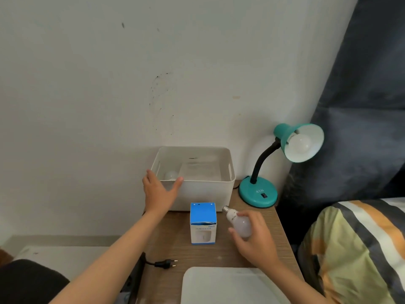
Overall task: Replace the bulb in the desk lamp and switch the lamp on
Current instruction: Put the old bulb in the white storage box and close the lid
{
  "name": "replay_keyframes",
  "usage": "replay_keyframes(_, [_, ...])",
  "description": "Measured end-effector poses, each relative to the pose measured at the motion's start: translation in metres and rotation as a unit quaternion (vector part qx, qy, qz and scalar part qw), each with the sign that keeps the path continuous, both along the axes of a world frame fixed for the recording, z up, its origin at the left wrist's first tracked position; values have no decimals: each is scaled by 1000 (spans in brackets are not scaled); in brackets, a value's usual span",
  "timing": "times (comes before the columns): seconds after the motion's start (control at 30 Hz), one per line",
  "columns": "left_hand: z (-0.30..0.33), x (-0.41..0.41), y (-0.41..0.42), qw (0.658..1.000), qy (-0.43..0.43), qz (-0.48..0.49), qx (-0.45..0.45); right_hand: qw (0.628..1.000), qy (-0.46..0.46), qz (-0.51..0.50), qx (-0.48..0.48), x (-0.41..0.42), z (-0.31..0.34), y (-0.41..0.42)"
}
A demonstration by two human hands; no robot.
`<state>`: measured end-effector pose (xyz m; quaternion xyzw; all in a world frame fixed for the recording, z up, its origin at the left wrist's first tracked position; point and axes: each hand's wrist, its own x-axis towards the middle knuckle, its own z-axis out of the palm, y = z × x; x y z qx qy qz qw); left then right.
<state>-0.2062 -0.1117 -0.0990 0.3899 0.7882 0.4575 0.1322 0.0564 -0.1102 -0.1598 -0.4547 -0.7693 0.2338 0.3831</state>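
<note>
- Head view, landmark: the blue-and-white bulb box (203, 224), standing upright on the wooden desk (219, 253).
- Right hand (254, 238), just right of the box: my fingers curl around the glass of a loose bulb (238, 224), its screw base pointing up and back. Risk: it is smooth glass in a loose wrap, so I judge it could slip and crack on the desk.
- Left hand (160, 189), behind and left of the box: empty, fingers spread flat, thumb out, at the front rim of the white bin (208, 189). Risk: leaning there could shove the bin.
- Desk lamp (282, 165), behind and right of the box: one, teal, with a bulb seated in its shade (300, 143). Risk: twisting there may tip the lamp on its bendy neck.
- Plug (165, 263), in front and left of the box: one, lying loose on the desk. Risk: if this plug is the lamp's, the switch does nothing until it is plugged in.
- Count of bulbs: three. One is held, one is in the shade, and one lies in the bin (171, 175).
- Count of lids or trays: one white, at the near edge (221, 286).
</note>
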Motion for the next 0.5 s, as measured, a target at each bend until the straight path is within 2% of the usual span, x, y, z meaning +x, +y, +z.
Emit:
replay_keyframes(0.13, [-4,-3,2,1000,-21,7,20,992,107,-13,64,-7,44,18])
replay_keyframes(0.23, [-4,-5,3,999,-25,8,27,989,95,-1,109,-32,76,43])
replay_keyframes(0.4, [-4,-6,3,999,-26,16,29,1000,9,21,-1,-90,101,95])
replay_keyframes(0.5, [-5,-5,4,999,-25,18,33,996,-2,-14,-93,-117,101,126])
